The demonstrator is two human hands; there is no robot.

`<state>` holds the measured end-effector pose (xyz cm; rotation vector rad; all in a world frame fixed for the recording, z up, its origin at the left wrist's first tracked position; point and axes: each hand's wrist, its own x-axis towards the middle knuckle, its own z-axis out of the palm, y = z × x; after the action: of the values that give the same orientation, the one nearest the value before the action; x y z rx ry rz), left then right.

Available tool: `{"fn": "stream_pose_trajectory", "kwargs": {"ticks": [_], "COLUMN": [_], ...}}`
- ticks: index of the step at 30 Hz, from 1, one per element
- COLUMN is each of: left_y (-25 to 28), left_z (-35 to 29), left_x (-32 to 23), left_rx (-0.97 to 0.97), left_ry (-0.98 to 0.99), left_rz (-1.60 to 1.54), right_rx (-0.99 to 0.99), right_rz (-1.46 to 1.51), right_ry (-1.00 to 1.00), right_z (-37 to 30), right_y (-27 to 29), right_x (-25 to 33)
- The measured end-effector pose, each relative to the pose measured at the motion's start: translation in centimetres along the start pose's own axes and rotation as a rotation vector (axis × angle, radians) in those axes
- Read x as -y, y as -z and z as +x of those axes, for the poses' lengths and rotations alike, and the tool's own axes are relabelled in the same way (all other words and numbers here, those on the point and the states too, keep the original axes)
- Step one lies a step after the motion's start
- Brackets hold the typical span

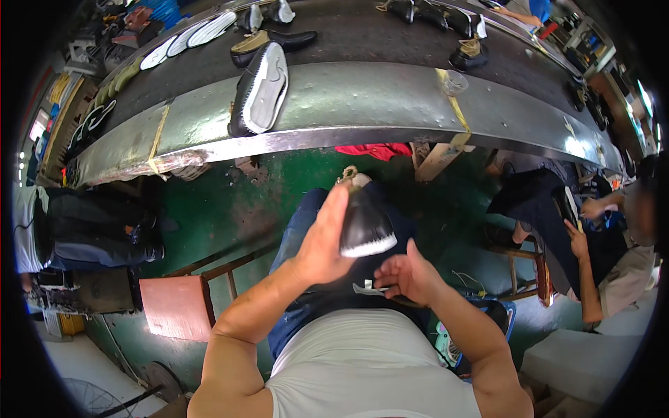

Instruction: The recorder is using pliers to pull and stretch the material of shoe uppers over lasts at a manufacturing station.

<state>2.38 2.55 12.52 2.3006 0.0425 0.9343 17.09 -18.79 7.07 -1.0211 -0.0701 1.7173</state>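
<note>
My left hand grips a black shoe along its side, above my lap. The shoe's toe, with a jagged white edge around it, points toward me. Light-coloured lacing or cord shows at its far end. To the right and slightly nearer, my right hand is apart from the shoe, its thumb raised and its fingers loosely bent and separated. A small pale strip lies by those fingertips; whether they touch it I cannot tell. On the bench edge ahead, another black shoe rests on its side, white sole showing.
A dark conveyor belt with a metal edge crosses ahead, carrying several shoes and white soles. A reddish stool stands left. At right a seated person handles a shoe; another person's legs show left.
</note>
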Motion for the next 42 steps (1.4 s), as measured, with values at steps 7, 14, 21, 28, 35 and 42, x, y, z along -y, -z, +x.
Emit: {"fn": "stream_pose_trajectory", "kwargs": {"ticks": [7, 14, 21, 28, 35, 42], "left_y": [-3.4, -7.3, -9.8, -8.4, -9.3, -9.8], "left_z": [-4.8, -5.5, -6.1, -5.6, -4.8, -3.9], "left_x": [-0.3, 1.5, 1.0, 2.1, 4.1, 3.7], "left_rx": [0.401, -0.104, -0.225, -0.083, -0.145, -0.142], "left_ry": [0.161, 0.479, 0.596, 0.495, 0.715, 0.66], "left_rz": [-0.158, -0.411, -0.481, -0.568, -0.891, -0.814], "right_rx": [-0.174, -0.221, -0.48, -0.534, -0.527, -0.095], "right_rz": [0.29, 0.239, 0.237, 0.381, -1.117, -1.514], "right_ry": [-0.156, -0.118, -0.105, -0.119, 0.253, 0.953], "right_z": [5.6, 5.4, 4.2, 2.5, 1.2, 0.7], "right_y": [1.4, -0.3, -2.9, -5.3, 0.0, -2.8], "right_x": [-0.5, -0.5, -1.7, -2.9, -0.5, 4.7]}}
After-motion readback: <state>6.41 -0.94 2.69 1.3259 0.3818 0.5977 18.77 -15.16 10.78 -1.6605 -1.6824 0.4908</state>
